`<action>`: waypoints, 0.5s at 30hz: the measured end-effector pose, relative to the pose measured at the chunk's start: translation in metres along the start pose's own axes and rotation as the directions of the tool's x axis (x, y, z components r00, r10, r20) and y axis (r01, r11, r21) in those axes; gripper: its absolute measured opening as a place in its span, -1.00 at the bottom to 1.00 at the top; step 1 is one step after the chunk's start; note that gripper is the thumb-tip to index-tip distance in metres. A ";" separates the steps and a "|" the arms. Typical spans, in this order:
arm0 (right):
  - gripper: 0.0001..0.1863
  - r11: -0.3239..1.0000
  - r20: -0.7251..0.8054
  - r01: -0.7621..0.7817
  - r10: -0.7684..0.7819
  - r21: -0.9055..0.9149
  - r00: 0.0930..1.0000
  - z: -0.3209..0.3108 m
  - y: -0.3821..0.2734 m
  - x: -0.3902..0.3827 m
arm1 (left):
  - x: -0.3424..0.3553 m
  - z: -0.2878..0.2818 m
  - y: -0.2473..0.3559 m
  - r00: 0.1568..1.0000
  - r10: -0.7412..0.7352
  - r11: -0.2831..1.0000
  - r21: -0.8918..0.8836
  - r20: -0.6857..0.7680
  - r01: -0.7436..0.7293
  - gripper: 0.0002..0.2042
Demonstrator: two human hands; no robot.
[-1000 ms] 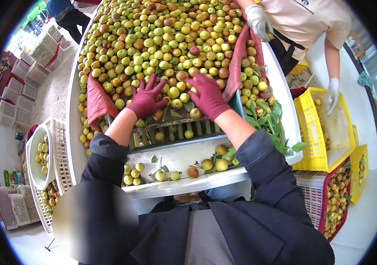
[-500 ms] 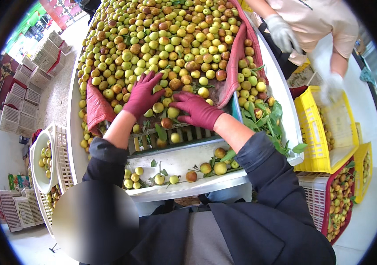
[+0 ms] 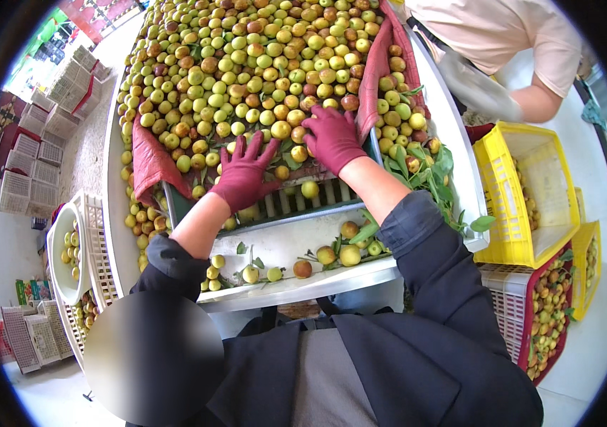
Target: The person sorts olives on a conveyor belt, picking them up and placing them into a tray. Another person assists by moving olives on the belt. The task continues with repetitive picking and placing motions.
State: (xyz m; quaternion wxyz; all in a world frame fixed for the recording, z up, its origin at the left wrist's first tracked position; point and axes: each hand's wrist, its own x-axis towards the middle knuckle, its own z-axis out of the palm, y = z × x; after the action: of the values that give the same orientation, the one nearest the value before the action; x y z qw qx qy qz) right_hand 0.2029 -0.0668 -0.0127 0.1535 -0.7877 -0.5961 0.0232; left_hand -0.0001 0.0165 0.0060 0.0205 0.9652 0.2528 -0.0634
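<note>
A large heap of green and brown jujubes covers the table in front of me. My left hand, in a maroon glove, lies at the heap's near edge with fingers spread. Farther forward and to the right, my right hand, in a matching glove, rests its outstretched fingers against the fruit. Neither hand grips anything. Just below them is a slatted opening with a few jujubes on it. Red padded cloth flanks the heap on both sides.
Loose jujubes and leaves lie on the white near ledge. Leafy sprigs are piled at right. Beyond them stand a yellow crate and a co-worker's gloved hand. At left are a white bowl and stacked crates.
My right hand has moved forward and right; my left hand has shifted slightly back toward me and right. Some fruit and a leaf by the slats have moved. The co-worker's arms have shifted away from the crate.
</note>
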 end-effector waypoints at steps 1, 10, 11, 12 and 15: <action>-0.61 0.998 -0.102 0.014 -0.007 0.068 0.995 -0.001 0.000 0.000 | -0.008 -0.002 0.005 0.999 0.017 1.000 -0.008 0.029 -0.017 -0.19; -0.49 0.807 -0.077 0.449 -0.456 0.383 0.887 0.019 -0.004 0.001 | -0.009 -0.011 -0.075 0.843 -0.076 0.979 -0.199 -0.532 -0.038 -0.57; -0.51 0.722 -0.112 0.458 -0.473 0.519 0.874 0.022 0.005 0.002 | 0.002 -0.038 -0.082 0.923 -0.248 0.969 -0.089 -0.296 0.232 -0.46; -0.53 0.736 -0.180 0.460 -0.431 0.497 0.884 0.023 0.000 0.002 | 0.004 -0.029 -0.104 0.843 -0.419 0.854 0.169 -0.338 0.493 -0.34; -0.57 0.823 -0.411 0.442 -0.286 0.356 0.865 0.022 -0.005 0.004 | 0.020 -0.018 -0.136 0.800 -0.576 0.807 0.039 -0.166 0.589 -0.26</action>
State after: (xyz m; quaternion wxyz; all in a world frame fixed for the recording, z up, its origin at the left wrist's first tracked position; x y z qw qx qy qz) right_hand 0.1947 -0.0567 -0.0314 0.4290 -0.5937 -0.6807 -0.0095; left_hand -0.0470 0.1458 0.0205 -0.0615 0.8427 0.5349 -0.0071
